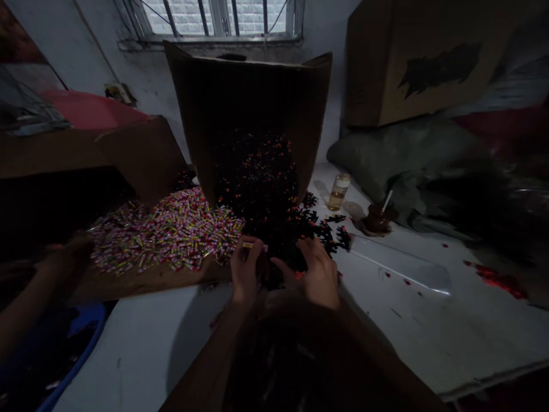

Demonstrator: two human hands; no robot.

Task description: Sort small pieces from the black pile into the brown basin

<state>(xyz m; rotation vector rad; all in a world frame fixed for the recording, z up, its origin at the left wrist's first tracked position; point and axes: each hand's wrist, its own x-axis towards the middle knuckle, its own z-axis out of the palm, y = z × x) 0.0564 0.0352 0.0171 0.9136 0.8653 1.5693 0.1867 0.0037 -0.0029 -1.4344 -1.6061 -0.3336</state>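
My left hand [245, 272] is pinched around a small pink-and-yellow tube [249, 245], at the right end of a heap of similar tubes [184, 229]. My right hand [319, 274] is at the near edge of a pile of small black pieces with orange bits [261, 194]. Its fingers are curled, with the thumb held apart from them; dark and orange pieces show in the gap. The pile spills out of a cardboard box [319, 114] lying open towards me. Deep shadow hides much of the detail around both hands.
A small glass bottle of yellowish liquid [338, 193] and a brown pot with a white stick [378, 218] stand to the right. Nearer lies a long clear plastic piece [403, 266]. Another person's arm [38, 292] reaches in at left above a blue basin [100, 320].
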